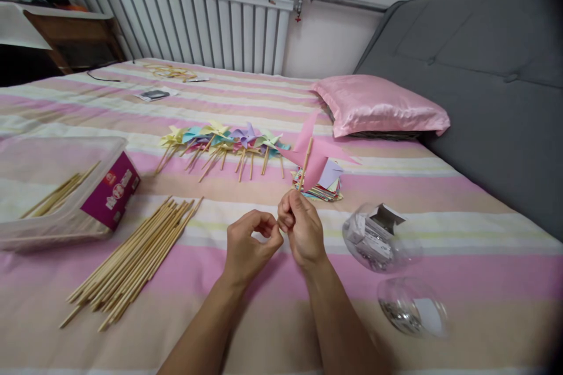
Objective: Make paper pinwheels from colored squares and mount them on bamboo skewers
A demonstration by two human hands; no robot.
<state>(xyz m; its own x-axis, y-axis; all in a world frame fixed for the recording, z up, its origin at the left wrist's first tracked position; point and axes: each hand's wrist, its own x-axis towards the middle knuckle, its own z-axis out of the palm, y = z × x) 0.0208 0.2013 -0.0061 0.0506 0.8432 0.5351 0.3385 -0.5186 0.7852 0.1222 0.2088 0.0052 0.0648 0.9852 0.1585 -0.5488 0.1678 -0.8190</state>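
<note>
A pink paper pinwheel (311, 169) on a wooden stick (307, 158) rises above my right hand (302, 227), whose fingers are wrapped round the stick's lower part. Close beside it on the left, my left hand (251, 241) is closed in a pinch, thumb and forefinger tips meeting near the right fingers. What lies in that pinch is too small to tell. Behind the pinwheel sits a stack of coloured paper squares (325, 190), partly hidden. Farther back, several finished pinwheels (220, 137) in yellow, blue, purple and green lie in a row.
Loose wooden sticks (136, 258) lie left of my hands, by a clear plastic box (53, 158) with more sticks. To the right are a clear round container (373, 240) holding small boxes and another with metal bits (402, 310). A pink pillow (382, 105) rests by the grey headboard (479, 64).
</note>
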